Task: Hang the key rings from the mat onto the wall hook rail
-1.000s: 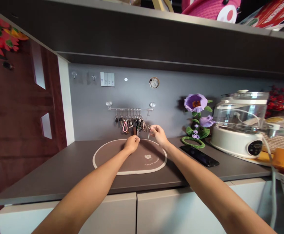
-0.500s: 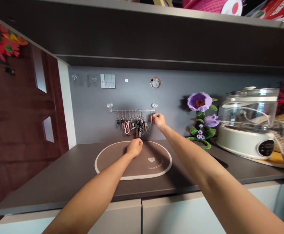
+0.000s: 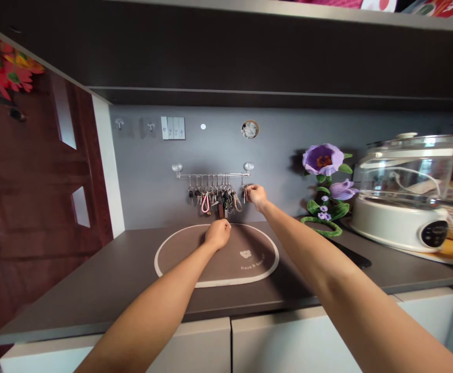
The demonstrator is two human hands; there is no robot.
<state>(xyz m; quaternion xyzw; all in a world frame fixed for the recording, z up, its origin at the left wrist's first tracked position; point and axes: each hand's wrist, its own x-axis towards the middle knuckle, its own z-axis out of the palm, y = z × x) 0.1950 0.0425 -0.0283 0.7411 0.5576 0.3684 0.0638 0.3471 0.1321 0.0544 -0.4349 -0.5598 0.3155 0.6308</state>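
Observation:
My right hand (image 3: 256,196) reaches up to the right end of a metal key rail (image 3: 211,175) on the grey wall, fingers pinched on a small key (image 3: 245,194) that hangs beside the last hook. Several key bunches (image 3: 216,196) dangle from the rail, one with a pink loop. My left hand (image 3: 218,233) is closed in a loose fist over the far edge of an oval brown mat (image 3: 255,264) on the dark counter; what it holds, if anything, is hidden.
A purple knitted flower (image 3: 323,160) stands right of the mat. A dark phone (image 3: 353,254) lies on the counter beside it. A glass-lidded cooker (image 3: 405,197) fills the right end. A wooden door (image 3: 28,197) is at left, a dark shelf overhead.
My right hand rose from above the mat to the rail's right end with the key. My left hand sank slightly toward the mat. The view shifted a little.

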